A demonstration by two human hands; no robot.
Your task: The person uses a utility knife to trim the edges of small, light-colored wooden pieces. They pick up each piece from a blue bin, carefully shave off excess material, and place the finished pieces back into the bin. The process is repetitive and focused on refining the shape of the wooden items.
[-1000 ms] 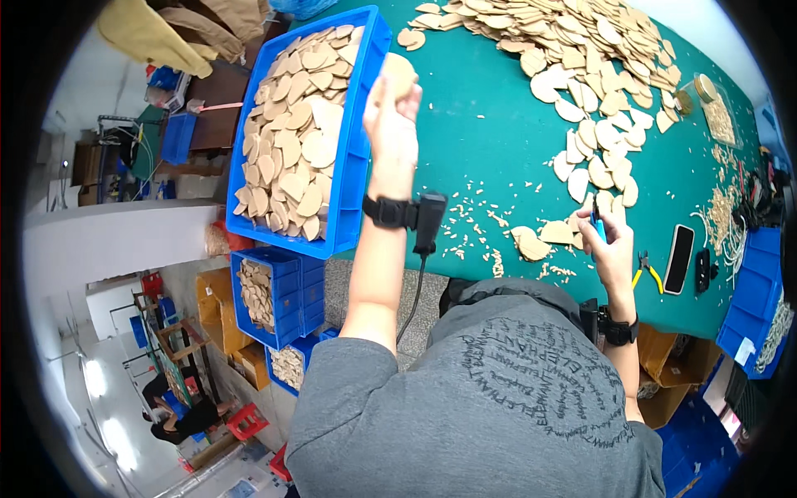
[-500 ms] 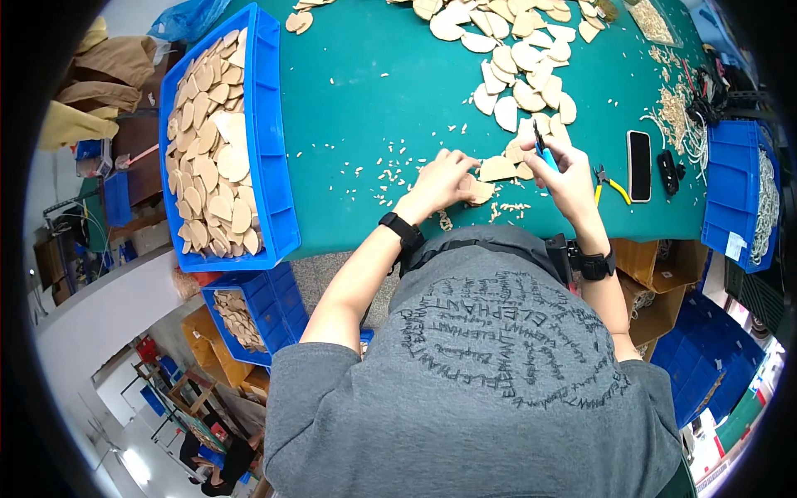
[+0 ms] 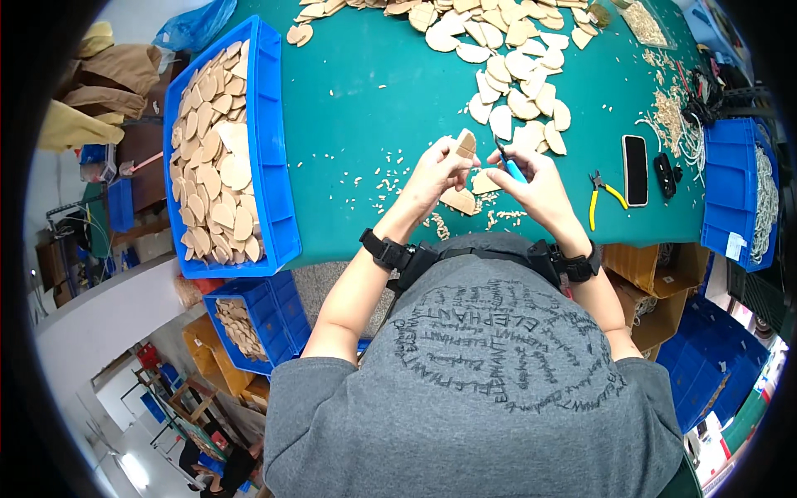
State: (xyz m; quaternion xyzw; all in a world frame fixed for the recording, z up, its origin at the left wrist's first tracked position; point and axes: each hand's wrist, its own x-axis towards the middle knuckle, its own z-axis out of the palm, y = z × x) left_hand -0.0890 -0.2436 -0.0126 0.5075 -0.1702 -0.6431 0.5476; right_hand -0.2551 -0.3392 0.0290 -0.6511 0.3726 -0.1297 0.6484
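My left hand (image 3: 433,176) is closed on a tan half-round piece (image 3: 466,144), held upright above the table. My right hand (image 3: 538,189) grips blue-handled pliers (image 3: 515,171) by their handles. Their dark jaws point up and away, a little right of the held piece and apart from it. Below the hands, another tan half-round piece (image 3: 458,201) lies flat near the table's front edge. One more piece (image 3: 485,182) lies between the hands, partly covered by them. Small pale scraps (image 3: 503,220) are strewn around these pieces.
A blue crate (image 3: 278,158) full of tan pieces stands on the left of the green table (image 3: 349,91). More loose pieces (image 3: 523,104) spread across the far side. Yellow-handled cutters (image 3: 608,195), a phone (image 3: 635,170) and a small black device (image 3: 665,173) lie right.
My left hand has lifted a half-round piece off the table and turned it upright. My right hand has moved left and nearer with the pliers, towards the piece.
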